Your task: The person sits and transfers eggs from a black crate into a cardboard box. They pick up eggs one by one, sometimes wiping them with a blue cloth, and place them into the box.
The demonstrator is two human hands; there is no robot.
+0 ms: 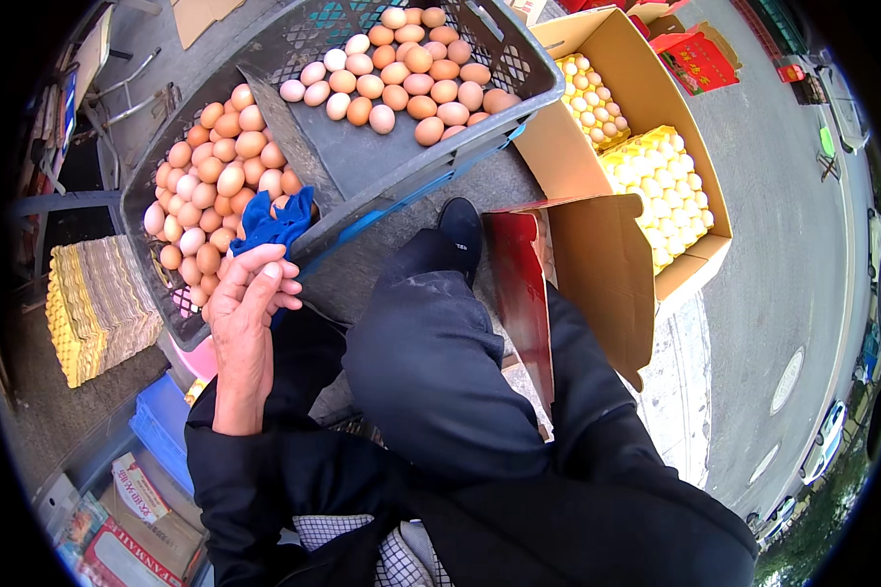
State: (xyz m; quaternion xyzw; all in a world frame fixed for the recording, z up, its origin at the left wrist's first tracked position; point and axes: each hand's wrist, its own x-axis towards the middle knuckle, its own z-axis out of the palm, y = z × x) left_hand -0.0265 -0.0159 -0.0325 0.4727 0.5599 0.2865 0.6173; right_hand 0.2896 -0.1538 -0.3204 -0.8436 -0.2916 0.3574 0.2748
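My left hand (246, 315) is at the near edge of a dark plastic crate (382, 194), its fingers loosely curled beside a blue cloth (275, 224). The fingertips meet the cloth's lower edge; whether they grip it cannot be told. The cloth rests over brown eggs (224, 158) piled in the left compartment. Past a divider (290, 136), more brown eggs (407, 77) lie loose in the right compartment. My right sleeve runs behind the flaps of an open red carton (517, 293); the right hand is out of view. A few eggs show dimly inside that carton.
Right of the crate, a large cardboard box (694, 147) holds eggs (657, 194) on yellow trays. Stacked egg trays (103, 308) stand at left, above a blue plastic basket (161, 425). My shoe (461, 231) is between crate and carton. A road with vehicles lies far right.
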